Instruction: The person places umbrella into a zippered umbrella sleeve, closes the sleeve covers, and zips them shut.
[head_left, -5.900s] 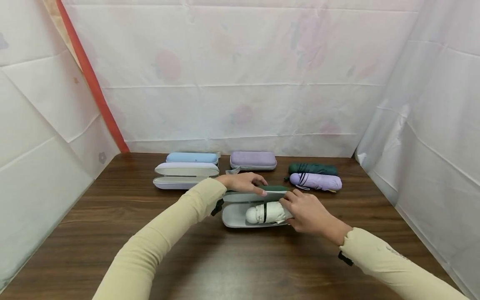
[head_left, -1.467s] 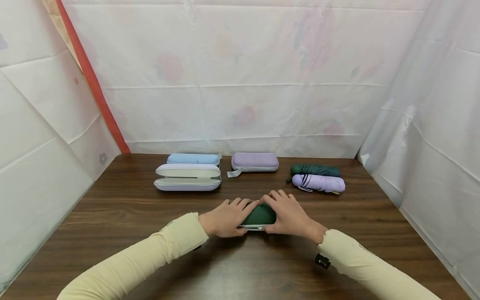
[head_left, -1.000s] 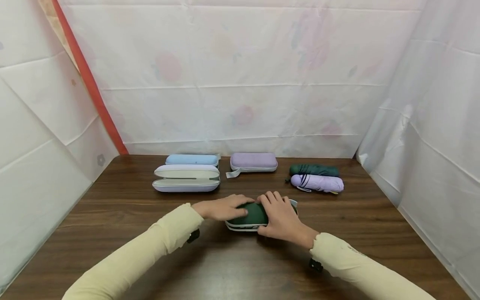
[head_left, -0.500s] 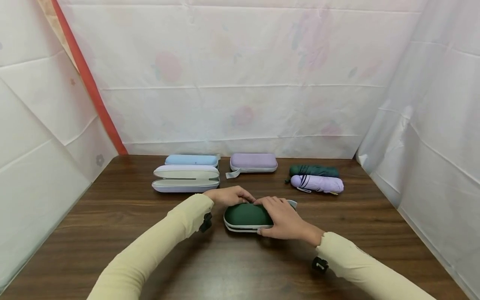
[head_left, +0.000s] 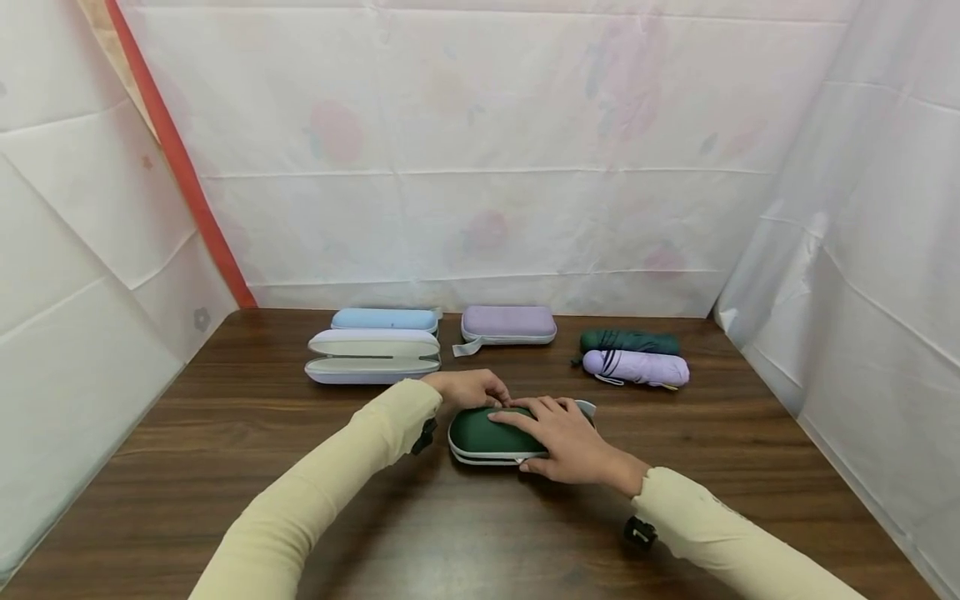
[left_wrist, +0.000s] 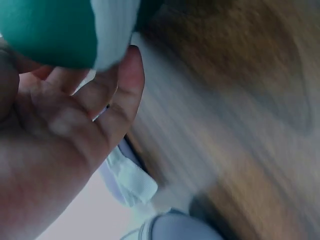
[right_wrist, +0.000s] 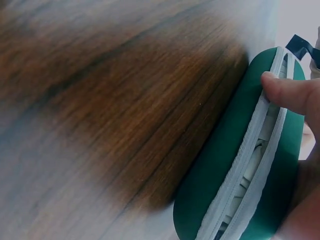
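Mid-table lies an oval green zip case (head_left: 480, 433), its lid lowered. The right wrist view shows its zip edges apart along the front, with the white folded umbrella (right_wrist: 252, 164) partly visible inside. My right hand (head_left: 570, 443) holds the case's right half: fingers spread over the lid, thumb (right_wrist: 282, 92) on the front zip edge. At the back edge, my left hand (head_left: 467, 387) has its fingers curled, their tips against the case. In the left wrist view those fingers lie behind the green shell beside a pale band; whether they pinch a zip pull is hidden.
At the back left, an unzipped lilac case (head_left: 372, 367) stands before a light-blue case (head_left: 385, 318). A purple case (head_left: 508, 321) with a strap lies at back centre. Further right are a dark green folded umbrella (head_left: 630, 341) and a lilac one (head_left: 641, 367). White sheets hang around the table.
Earlier the green case stood open with my right hand on the white umbrella; its lid is now down. My left hand has moved from the case's left end to its back edge.
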